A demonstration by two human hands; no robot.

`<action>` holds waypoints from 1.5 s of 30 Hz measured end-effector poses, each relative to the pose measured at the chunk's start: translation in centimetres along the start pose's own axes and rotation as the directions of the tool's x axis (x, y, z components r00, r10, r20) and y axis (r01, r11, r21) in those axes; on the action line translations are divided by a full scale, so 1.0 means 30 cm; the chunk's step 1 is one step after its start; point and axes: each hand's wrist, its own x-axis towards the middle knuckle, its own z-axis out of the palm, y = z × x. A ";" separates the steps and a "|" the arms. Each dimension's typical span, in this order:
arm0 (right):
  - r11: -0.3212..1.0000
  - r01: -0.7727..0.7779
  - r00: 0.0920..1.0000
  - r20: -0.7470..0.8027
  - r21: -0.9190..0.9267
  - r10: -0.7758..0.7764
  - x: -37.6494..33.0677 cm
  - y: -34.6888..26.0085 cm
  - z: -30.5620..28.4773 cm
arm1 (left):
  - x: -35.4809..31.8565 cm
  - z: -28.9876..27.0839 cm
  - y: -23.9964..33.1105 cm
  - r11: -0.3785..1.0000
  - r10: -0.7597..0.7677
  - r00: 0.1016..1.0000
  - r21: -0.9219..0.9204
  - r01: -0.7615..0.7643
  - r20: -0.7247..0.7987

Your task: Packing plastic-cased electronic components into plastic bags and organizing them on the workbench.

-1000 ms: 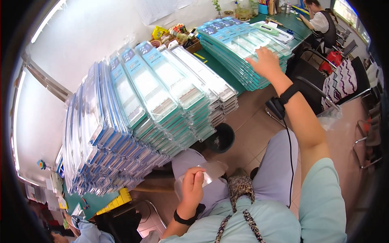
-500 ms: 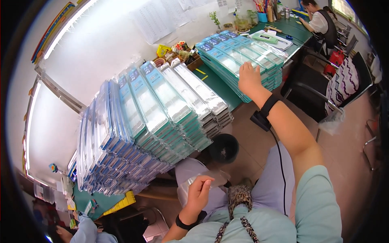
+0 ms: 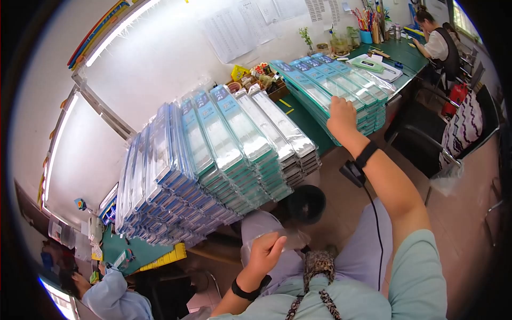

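My right hand (image 3: 342, 118) reaches forward to the near end of a stack of long, flat clear packages with teal edges and blue labels (image 3: 306, 85). Its fingers are closed at the end of the leftmost package; their grip is partly hidden by the hand itself. Above my lap, my left hand (image 3: 265, 253) is curled with the thumb up, closed on thin clear plastic (image 3: 292, 238), which is hard to make out. In front of me rises a larger pile of similar packages, with blue-edged (image 3: 160, 186), teal-edged (image 3: 240, 138) and grey-edged (image 3: 282, 130) groups side by side.
A dark round bin (image 3: 306, 204) stands on the floor below the table. Black chairs (image 3: 413, 133) are at the right. One co-worker (image 3: 434, 45) sits far right, another (image 3: 114, 296) lower left. A black cable (image 3: 377, 240) hangs from my right wrist.
The view has turned slightly, so the piles and table sit farther right and lower. My right hand keeps its place at the teal stack, and my left hand stays closed above my lap.
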 end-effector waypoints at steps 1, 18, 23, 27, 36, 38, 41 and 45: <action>0.996 0.029 0.996 -0.089 0.082 -0.022 -0.029 -0.010 -0.037 | -0.006 -0.005 0.003 1.000 -0.006 0.999 -0.006 0.006 -0.035; 0.889 0.035 0.996 -0.092 0.457 0.008 -0.912 0.475 -0.646 | -0.083 -0.156 -0.023 0.994 0.062 0.857 0.105 -0.009 -0.512; 0.925 0.187 0.981 -0.009 0.331 -0.195 -1.139 0.489 -0.644 | -0.083 -0.181 0.009 1.000 0.027 0.830 0.009 -0.026 -0.557; 0.862 0.318 0.938 0.004 0.396 -0.348 -1.228 0.431 -0.587 | -0.103 -0.242 0.030 1.000 0.023 0.746 0.029 -0.005 -0.666; 0.679 0.598 0.709 0.113 0.426 -0.696 -1.139 0.410 -0.412 | -0.131 -0.212 -0.015 0.976 -0.032 0.888 0.176 0.126 -0.459; 0.674 0.601 0.681 0.165 0.430 -0.713 -1.106 0.419 -0.366 | -0.123 -0.176 -0.066 0.961 -0.095 0.934 0.214 0.176 -0.344; 0.680 0.606 0.633 0.267 0.413 -0.727 -1.069 0.421 -0.321 | -0.127 -0.137 -0.131 0.897 -0.193 0.962 0.362 0.252 -0.193; 0.719 0.596 0.521 0.510 0.357 -0.684 -1.008 0.419 -0.304 | -0.157 -0.081 -0.225 0.868 -0.172 0.982 0.459 0.190 -0.081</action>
